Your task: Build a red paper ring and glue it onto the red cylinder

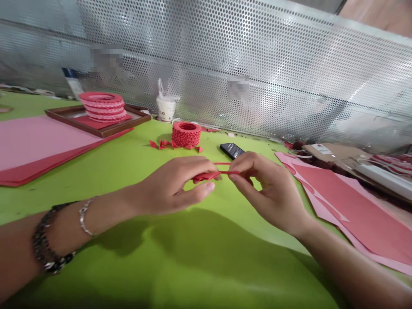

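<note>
Above the green tabletop, my left hand (180,182) and my right hand (267,186) meet near the middle of the head view. Between them is a piece of folded red paper (207,175), seen nearly edge-on, so its full shape is hard to make out. The left thumb and fingers are closed on its thicker, folded part. My right thumb and index finger pinch its thin right end. Just beyond the hands stands a stack of red paper rings (186,135) with jagged sides. Small red folded triangles (162,144) lie around its base.
A brown tray (69,119) at left carries pink and red paper rings (103,107). Pink sheets (38,137) lie before it. A white paper cup (166,108) stands by the perforated metal panel (199,51). A black phone (231,150) lies behind my right hand; red sheets (350,201) spread at right.
</note>
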Available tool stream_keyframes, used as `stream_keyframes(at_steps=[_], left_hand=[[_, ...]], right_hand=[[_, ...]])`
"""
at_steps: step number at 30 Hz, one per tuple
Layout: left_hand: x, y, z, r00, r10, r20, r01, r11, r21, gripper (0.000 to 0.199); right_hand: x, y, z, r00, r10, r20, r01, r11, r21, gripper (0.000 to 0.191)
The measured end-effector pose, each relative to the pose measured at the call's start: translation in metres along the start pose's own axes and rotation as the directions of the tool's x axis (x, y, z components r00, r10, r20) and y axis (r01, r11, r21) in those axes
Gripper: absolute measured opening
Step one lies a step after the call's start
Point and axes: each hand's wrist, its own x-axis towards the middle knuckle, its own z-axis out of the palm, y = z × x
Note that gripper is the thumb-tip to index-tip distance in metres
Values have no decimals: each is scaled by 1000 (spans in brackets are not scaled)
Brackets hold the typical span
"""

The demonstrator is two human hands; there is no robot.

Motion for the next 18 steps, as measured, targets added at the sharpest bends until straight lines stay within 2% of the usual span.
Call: stream_keyframes(at_steps=[4, 8, 12, 18], left_hand=[[0, 3, -1, 996, 73, 55, -68, 994, -81, 19], [-1, 3, 1, 996, 68, 58, -62, 994, -95, 20], [0, 3, 2, 996, 67, 65, -61, 994, -88, 20], [-2, 3, 4, 995, 59, 79, -53, 996, -73, 21]], right_hand=[[0, -4, -5, 989, -112, -95, 108, 993, -45, 15], [0, -5, -7, 976, -168, -137, 166, 986, -25, 12], [0, -4, -7, 972, -218, -90, 216, 976, -34, 7], [0, -1, -4, 966, -252, 55, 257, 961, -99, 8]])
